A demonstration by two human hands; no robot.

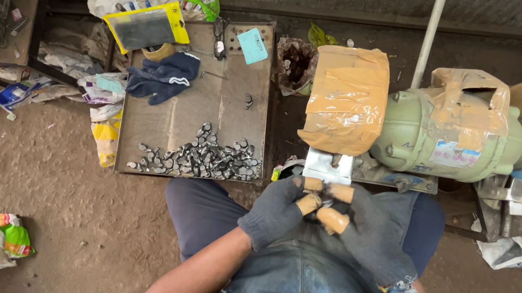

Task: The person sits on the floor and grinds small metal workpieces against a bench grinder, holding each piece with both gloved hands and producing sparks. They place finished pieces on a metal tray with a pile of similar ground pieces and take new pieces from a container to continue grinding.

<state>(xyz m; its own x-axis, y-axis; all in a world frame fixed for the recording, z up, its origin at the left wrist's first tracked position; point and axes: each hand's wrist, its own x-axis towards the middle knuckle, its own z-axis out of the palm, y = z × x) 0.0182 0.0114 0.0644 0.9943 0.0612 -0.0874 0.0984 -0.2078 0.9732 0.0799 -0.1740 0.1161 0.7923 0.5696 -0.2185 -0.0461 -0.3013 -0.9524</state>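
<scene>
Denim cloth [316, 278] drapes over the seated person's lap, closest to view. Just above it, the left hand [274, 212] and right hand [371, 232], both in dark knit gloves with bare fingertips wrapped in tan tape, are pinched narrow together around something small; what it is cannot be made out. They hover at the bright metal rest [328, 165] of a pale green bench grinder [449, 137], whose wheel guard is covered in brown tape [347, 97]. Left of the hands, a flat rusty metal tray [166, 115] holds a heap of small grey metal pieces [202, 157] and a spare dark glove [162, 75]. Judging by the pose, a piece is being presented for grinding; steady, close fingertip control seems needed.
</scene>
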